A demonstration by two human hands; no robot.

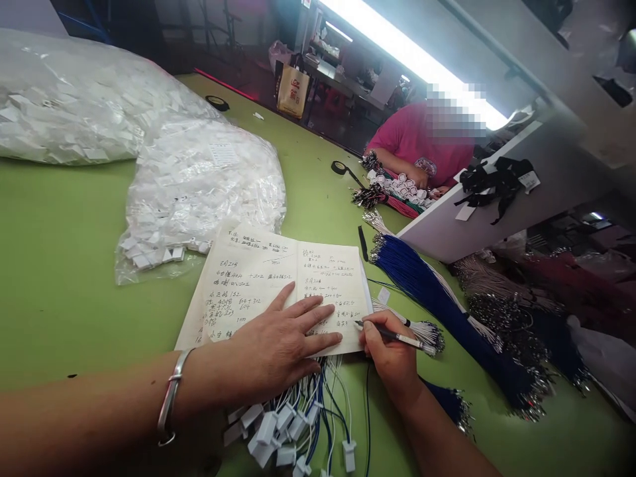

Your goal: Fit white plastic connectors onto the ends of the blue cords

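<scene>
An open notebook [258, 265] covered in handwritten lines and numbers lies at an angle on the green table. My left hand [288, 334] rests flat across its pages with the fingers spread. In my right hand [390, 354] is a pen [400, 336], its tip touching or just above the right page near the outer edge. Beneath the notebook's lower edge, blue and white wires with white plastic connectors [268, 427] stick out towards me. The wires' other ends are hidden under the book.
Clear plastic bags [209, 179] full of white parts fill the left of the green table [64, 265]. Bundles of blue wires [437, 311] lie to the right, beside a white partition [457, 212]. Across the table, a person in a pink shirt [422, 132] sits near black tape [339, 167].
</scene>
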